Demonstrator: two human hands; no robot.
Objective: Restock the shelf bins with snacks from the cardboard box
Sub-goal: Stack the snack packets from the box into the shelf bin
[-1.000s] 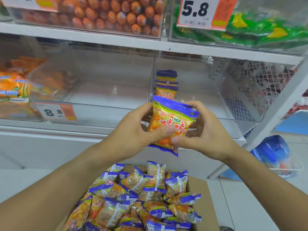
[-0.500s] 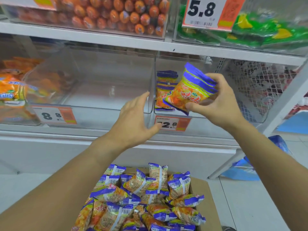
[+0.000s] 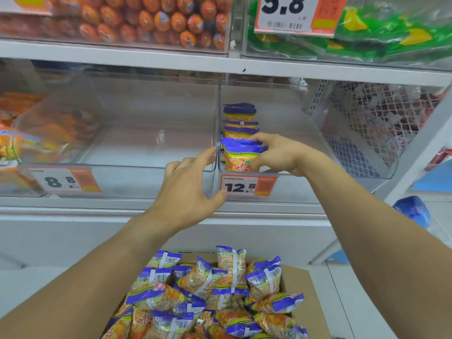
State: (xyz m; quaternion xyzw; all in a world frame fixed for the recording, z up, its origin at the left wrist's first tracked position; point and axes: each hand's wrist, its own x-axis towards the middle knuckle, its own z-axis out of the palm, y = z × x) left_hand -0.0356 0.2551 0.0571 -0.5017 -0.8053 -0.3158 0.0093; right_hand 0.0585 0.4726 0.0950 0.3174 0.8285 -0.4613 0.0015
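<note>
Head cam, only view here, so: right of centre in the frame, the right hand (image 3: 276, 154) is reached into the clear shelf bin (image 3: 288, 118) and pinches an orange-and-purple snack packet (image 3: 241, 155) at its right edge, fingers over the top, thumb lower down the front. That packet stands upright at the front of a row of same-looking packets (image 3: 239, 116) running back along the bin's left wall, just above the 12.8 price tag (image 3: 248, 185).

Centre of the frame, the left hand (image 3: 188, 189) is spread and relaxed, holding nothing. Its fingertips are up by the edge where the snack bin meets the neighbouring clear bin (image 3: 146, 123) to the left; can't tell if they actually touch it. It sits just left of and below the held packet, so the packet is basically between the two hands, closer to the right one.

Bottom centre is the cardboard box (image 3: 297, 285), heaped with more of those snack packs (image 3: 208, 297), well below both hands.

Upper left has a bin of orange wrapped sausages (image 3: 151, 20), upper right green packs (image 3: 391, 37) behind a 5.8 tag (image 3: 293, 13), and an 8.8 tag (image 3: 63, 181) sits at left.
</note>
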